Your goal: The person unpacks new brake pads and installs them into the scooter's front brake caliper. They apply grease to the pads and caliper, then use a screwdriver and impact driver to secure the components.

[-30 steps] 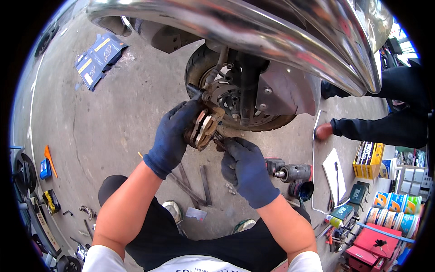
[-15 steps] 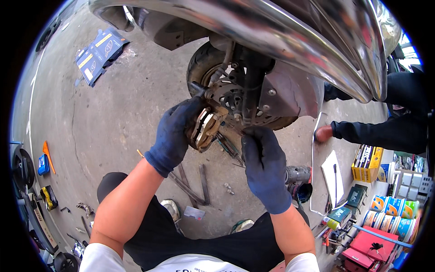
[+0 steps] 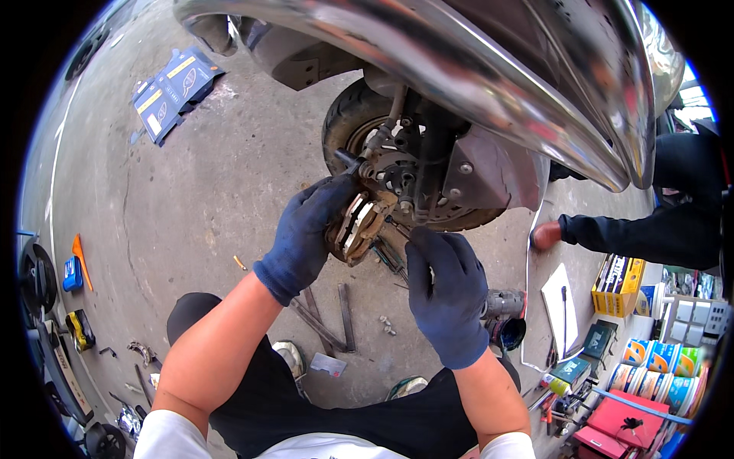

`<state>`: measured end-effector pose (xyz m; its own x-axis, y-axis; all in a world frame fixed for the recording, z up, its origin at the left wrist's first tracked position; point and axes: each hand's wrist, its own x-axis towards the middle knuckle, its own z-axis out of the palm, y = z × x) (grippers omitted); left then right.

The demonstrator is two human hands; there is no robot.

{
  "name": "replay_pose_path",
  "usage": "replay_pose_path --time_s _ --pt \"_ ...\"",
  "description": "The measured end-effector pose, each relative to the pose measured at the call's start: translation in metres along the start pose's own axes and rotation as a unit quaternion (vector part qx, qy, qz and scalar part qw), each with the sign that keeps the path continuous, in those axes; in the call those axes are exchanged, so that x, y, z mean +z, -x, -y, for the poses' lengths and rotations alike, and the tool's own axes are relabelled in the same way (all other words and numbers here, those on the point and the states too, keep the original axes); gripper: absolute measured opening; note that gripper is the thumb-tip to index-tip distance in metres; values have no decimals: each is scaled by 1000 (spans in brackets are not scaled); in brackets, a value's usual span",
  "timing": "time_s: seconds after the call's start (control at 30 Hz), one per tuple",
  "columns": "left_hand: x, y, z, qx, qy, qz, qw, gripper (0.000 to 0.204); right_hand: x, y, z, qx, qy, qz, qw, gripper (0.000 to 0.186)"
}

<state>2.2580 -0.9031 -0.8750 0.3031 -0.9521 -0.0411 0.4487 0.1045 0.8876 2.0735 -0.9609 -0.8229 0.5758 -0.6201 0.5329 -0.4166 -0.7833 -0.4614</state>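
Flattened blue-and-yellow carton (image 3: pixel 172 90) far left on the floor; yellow box (image 3: pixel 618 284) at right

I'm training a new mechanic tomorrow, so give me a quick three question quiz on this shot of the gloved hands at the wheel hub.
1. True or false: the left hand grips the brake caliper at the wheel.
2. Where is the right hand? A) flat on the concrete floor B) raised just below the hub, fingers spread C) holding the orange tool at the left edge
3. Fill in: both hands wear dark ____ gloves.

Key: 1 true. 2 B. 3 blue.
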Motion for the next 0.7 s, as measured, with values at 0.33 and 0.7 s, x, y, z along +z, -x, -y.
replay_pose_path --time_s 0.33,0.7 --pt "-13 -2 6 82 -128 4 988 38 7 0 21 230 -173 22 957 14" --pt "0 -2 -6 -54 -1 -41 998 30 11 -1 15 296 -205 23 933 15"
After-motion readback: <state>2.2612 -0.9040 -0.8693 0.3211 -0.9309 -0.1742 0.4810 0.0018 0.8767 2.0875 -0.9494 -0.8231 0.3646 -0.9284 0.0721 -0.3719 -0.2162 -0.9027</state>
